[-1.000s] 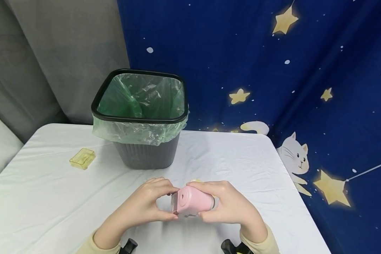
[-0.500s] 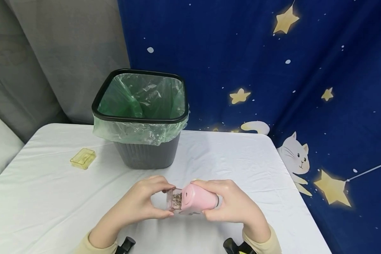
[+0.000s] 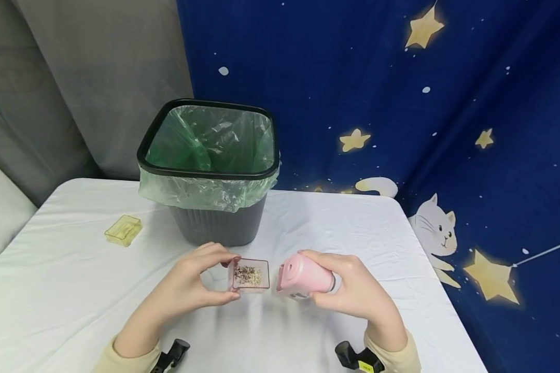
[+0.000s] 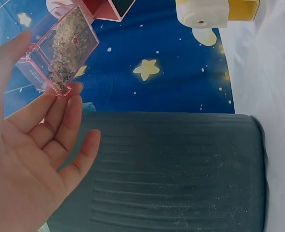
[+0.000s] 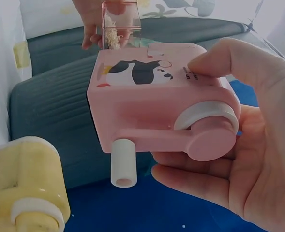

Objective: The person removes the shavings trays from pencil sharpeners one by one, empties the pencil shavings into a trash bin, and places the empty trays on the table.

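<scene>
Head | left fingers (image 3: 214, 255) pinch clear drawer (image 3: 265, 274) | right fingers (image 3: 326, 259) grip pink sharpener (image 3: 309, 275), long axis sideways, slot (image 3: 280, 280) leftward

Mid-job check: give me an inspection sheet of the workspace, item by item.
Surface: white cloth, lightly creased.
Job's things: clear tray holding shavings, apart from the pink sharpener; bin with green liner beyond both.
Clutter: yellow tray, left of the bin; yellow sharpener, in both wrist views.
Hands: left hand pinches the clear tray; right hand grips the pink sharpener.
Cables: nothing seen.
Surroundings: grey curtain, blue star-print curtain.
</scene>
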Demonstrator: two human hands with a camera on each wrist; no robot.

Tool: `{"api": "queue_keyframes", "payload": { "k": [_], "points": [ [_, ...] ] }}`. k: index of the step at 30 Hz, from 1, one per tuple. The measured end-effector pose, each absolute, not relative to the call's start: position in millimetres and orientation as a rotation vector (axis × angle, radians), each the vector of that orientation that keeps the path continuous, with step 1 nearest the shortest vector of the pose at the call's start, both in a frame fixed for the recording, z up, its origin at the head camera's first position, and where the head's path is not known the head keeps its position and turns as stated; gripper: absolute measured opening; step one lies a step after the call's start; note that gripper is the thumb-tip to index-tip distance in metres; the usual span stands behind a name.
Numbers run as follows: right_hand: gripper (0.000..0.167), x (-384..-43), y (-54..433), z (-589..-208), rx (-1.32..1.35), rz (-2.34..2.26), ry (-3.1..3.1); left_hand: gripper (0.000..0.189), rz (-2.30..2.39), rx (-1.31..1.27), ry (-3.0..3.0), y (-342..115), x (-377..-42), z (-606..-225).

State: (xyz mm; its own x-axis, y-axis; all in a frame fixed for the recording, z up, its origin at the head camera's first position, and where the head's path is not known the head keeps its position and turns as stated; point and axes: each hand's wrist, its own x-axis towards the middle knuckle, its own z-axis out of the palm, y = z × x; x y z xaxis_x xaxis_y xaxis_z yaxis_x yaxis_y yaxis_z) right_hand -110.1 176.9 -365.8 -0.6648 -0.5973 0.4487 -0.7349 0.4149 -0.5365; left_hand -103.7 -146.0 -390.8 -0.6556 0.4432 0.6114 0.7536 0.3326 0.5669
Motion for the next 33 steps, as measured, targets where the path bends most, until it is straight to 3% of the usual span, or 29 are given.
{"api": "queue_keyframes", "payload": {
  "k": [33],
  "points": [
    [0.059,-127,204,-367,0.634,0.969,-2.603,0.061,-1.320,-0.897,-2.225,-169,-107,-386]
  ]
}}
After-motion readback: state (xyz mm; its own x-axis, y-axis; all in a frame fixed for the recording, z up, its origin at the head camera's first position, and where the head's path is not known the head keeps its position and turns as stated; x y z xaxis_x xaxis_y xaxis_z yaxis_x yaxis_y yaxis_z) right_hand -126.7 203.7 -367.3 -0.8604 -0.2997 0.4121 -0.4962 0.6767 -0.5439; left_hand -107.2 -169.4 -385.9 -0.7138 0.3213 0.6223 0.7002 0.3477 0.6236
